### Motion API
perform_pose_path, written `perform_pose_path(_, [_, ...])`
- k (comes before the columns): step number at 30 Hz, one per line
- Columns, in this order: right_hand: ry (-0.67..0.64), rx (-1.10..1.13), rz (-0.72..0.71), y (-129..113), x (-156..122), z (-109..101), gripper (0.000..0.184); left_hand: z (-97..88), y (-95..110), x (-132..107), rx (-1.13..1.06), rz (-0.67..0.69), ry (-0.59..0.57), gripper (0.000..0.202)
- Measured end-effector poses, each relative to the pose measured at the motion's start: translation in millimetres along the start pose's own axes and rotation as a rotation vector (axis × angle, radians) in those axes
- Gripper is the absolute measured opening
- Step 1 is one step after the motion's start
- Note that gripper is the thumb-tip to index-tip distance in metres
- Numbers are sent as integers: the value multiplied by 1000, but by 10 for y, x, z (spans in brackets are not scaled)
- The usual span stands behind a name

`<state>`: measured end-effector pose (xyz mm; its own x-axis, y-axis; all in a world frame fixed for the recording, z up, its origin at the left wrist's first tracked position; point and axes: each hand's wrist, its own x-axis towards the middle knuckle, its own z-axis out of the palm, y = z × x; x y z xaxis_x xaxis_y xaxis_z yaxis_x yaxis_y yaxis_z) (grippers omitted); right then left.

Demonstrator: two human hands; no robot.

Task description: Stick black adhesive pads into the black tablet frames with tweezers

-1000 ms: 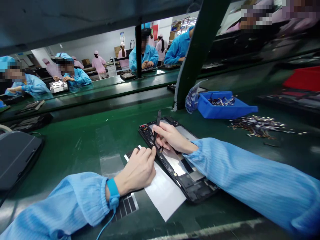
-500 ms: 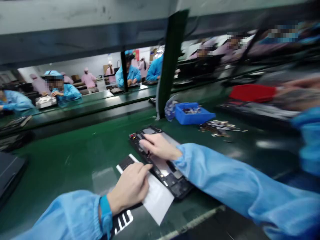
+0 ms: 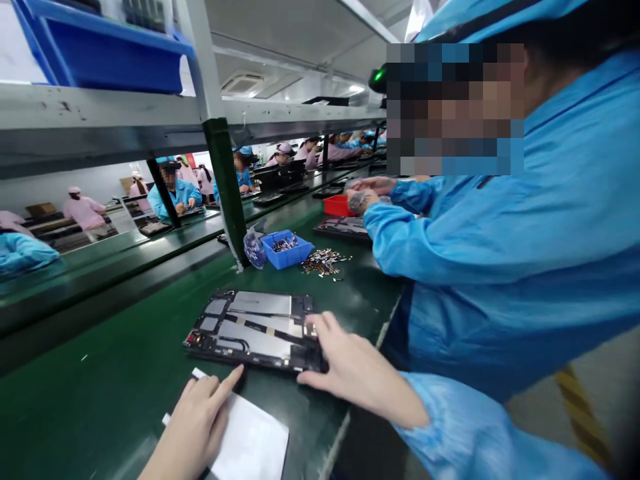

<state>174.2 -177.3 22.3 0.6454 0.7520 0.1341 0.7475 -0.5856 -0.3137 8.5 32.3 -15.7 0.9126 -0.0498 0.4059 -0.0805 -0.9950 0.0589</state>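
Note:
An opened tablet [image 3: 260, 327] lies on the green bench with its silver inner plates, dark ribbon cables and small boards showing. My right hand [image 3: 350, 370] grips its right end, thumb at the near edge and fingers over the top. My left hand [image 3: 197, 417] is curled over a white flat rectangular piece [image 3: 255, 437] just in front of the tablet. The left index finger stretches out to the tablet's near edge. White tips of the piece's far end show past the knuckles; the part under my palm is hidden.
Beyond the tablet are a blue bin [image 3: 287, 252] of small parts, a heap of loose small parts [image 3: 325, 262] and a clear plastic bag [image 3: 254, 248]. A green post [image 3: 227, 193] rises behind. At right, a co-worker [image 3: 480, 253] works by a red tray [image 3: 339, 205].
My view has swung to the right. My right hand has gone from the tablet's inner parts to its right end, and the tablet now lies more crosswise. My left hand stays over the white piece.

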Motion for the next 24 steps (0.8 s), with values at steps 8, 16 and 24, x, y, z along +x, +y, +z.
perform_pose_path(8, [-95,-145,-158,75,302,55,46,-41,156,16,-13,-142,-169,42])
perform_pose_path(16, [-33,-174,-462,-671,1383,471,43,-100,249,53,-48,-208,-240,40])
perform_pose_path(24, [40,-133,-467,-1200,2511,917,41,-87,268,26,-55,-209,-240,40])
